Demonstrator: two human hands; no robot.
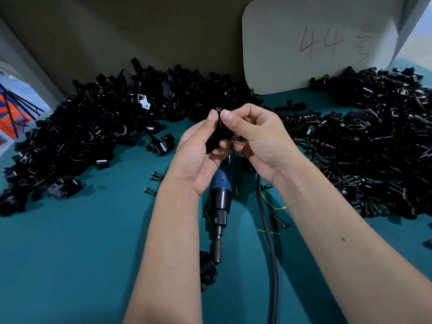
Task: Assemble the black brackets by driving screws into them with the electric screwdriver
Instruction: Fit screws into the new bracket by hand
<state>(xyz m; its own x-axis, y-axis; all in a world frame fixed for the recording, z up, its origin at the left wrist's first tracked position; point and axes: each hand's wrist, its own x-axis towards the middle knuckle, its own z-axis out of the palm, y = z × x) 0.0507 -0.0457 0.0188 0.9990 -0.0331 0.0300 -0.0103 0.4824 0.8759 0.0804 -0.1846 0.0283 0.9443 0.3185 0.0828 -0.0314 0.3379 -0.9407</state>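
Both hands hold one black bracket [217, 134] up above the teal table. My left hand [198, 150] wraps its fingers and thumb around the bracket's left side. My right hand [254, 136] pinches the bracket's top with its thumb, and its lower fingers curl around a small metal part [238, 141]. The electric screwdriver [221, 197], blue with a black nose, lies on the table under my wrists, its bit pointing toward me. Its tip touches a black bracket [207, 270] lying on the table.
Large heaps of black brackets lie at the left [81, 127] and right [374, 127]. Loose screws [155, 176] are scattered on the teal table [81, 253]. The screwdriver's black cable [268, 242] runs toward me. A white board [315, 43] leans against the back wall.
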